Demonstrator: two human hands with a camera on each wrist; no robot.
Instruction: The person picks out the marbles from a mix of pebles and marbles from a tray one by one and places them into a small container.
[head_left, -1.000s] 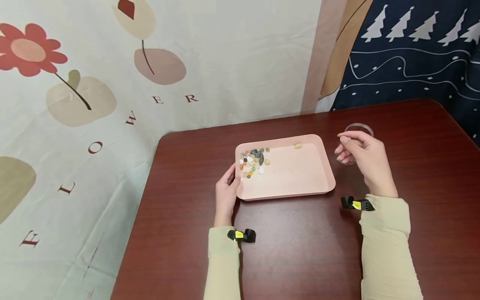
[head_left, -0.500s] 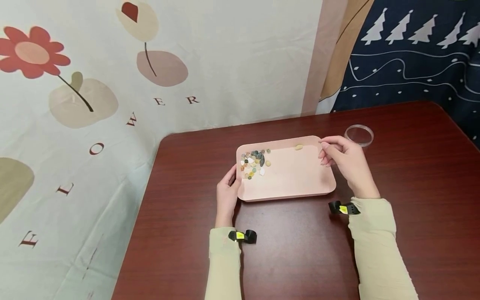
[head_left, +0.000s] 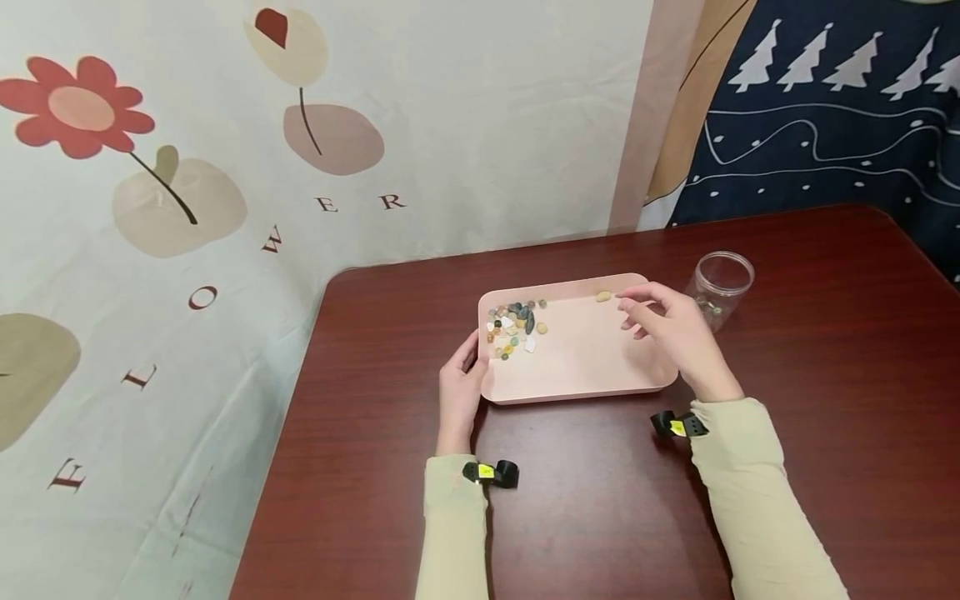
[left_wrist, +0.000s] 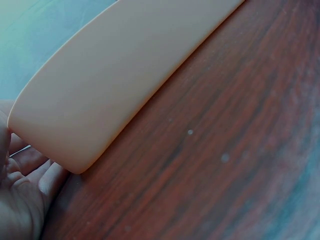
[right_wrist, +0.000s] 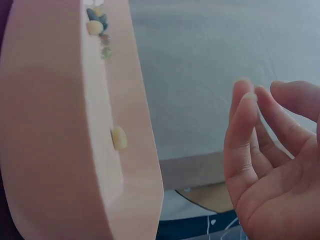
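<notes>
A pink rectangular tray (head_left: pixel 581 367) lies on the table. Small coloured pebbles (head_left: pixel 517 323) cluster at its left end, and one yellowish pebble (head_left: pixel 603 296) sits alone by the far wall. My left hand (head_left: pixel 459 392) grips the tray's left side near the front corner; in the left wrist view some of its fingers lie behind the tray wall. Above the tray's right end is my right hand (head_left: pixel 675 333), close to the lone pebble. The right wrist view shows this hand (right_wrist: pixel 275 165) with a gap between thumb and forefinger and nothing held.
A clear round jar (head_left: pixel 723 275) stands right of the tray, partly behind my right hand, with some small pieces low inside. The dark red-brown table (head_left: pixel 592 483) meets a printed cloth (head_left: pixel 487 125) at the back and left.
My right hand has moved left from in front of the jar to above the tray, uncovering the jar's rim. My left hand has stayed on the tray.
</notes>
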